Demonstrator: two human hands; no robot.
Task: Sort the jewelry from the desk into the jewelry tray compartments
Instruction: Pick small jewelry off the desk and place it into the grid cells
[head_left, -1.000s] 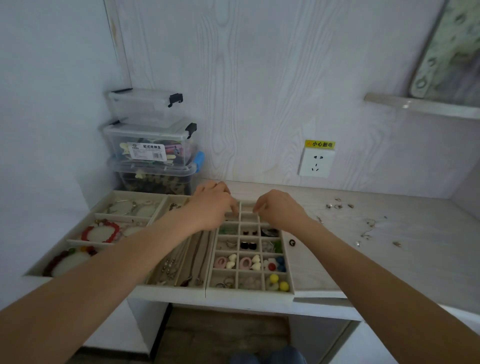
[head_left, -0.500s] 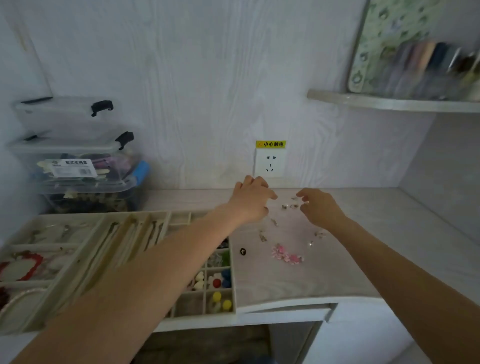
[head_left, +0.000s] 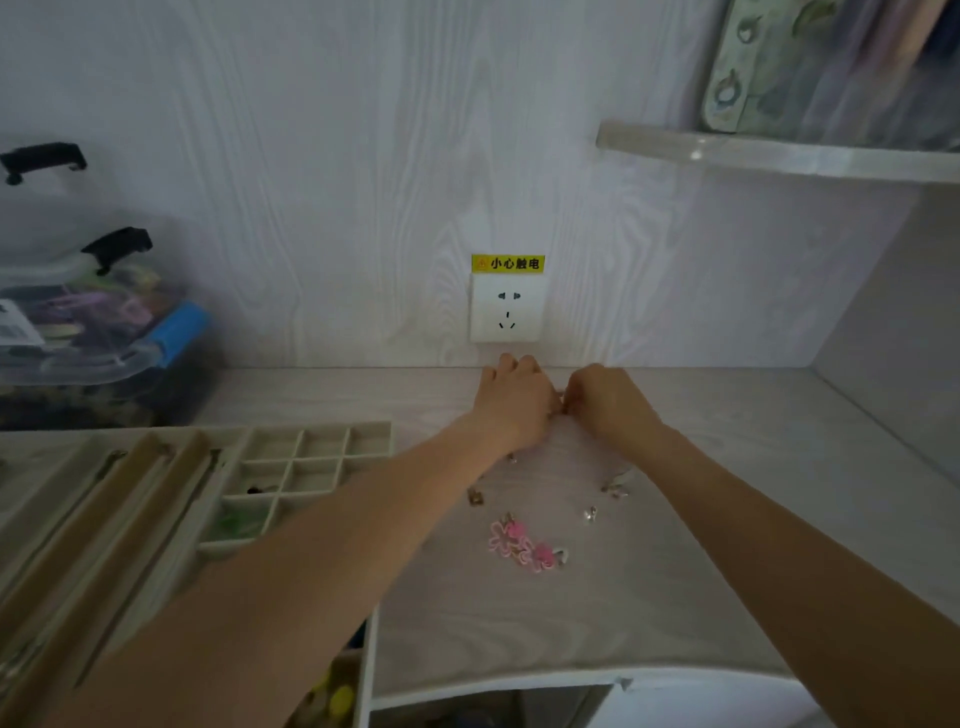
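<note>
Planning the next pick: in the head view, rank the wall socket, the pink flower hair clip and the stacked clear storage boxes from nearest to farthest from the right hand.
1. Wall socket: just above and left of the right hand.
2. Pink flower hair clip: on the desk, toward the camera.
3. Stacked clear storage boxes: far left.

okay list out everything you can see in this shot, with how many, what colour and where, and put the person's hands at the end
jewelry tray: one, beige, many compartments, left on the desk
pink flower pieces: a pair, pink, on the desk right of the tray
small metal jewelry pieces: several, silvery, scattered on the desk near the hands; exact count unclear
desk: one, pale wood grain
wall socket: one, white, on the back wall under a yellow warning label
storage boxes: a stack, clear with black latches, far left
shelf: one, pale, upper right
left hand: fingers curled, at the back of the desk; grip contents hidden
right hand: fingers curled, beside the left hand; contents hidden
</note>
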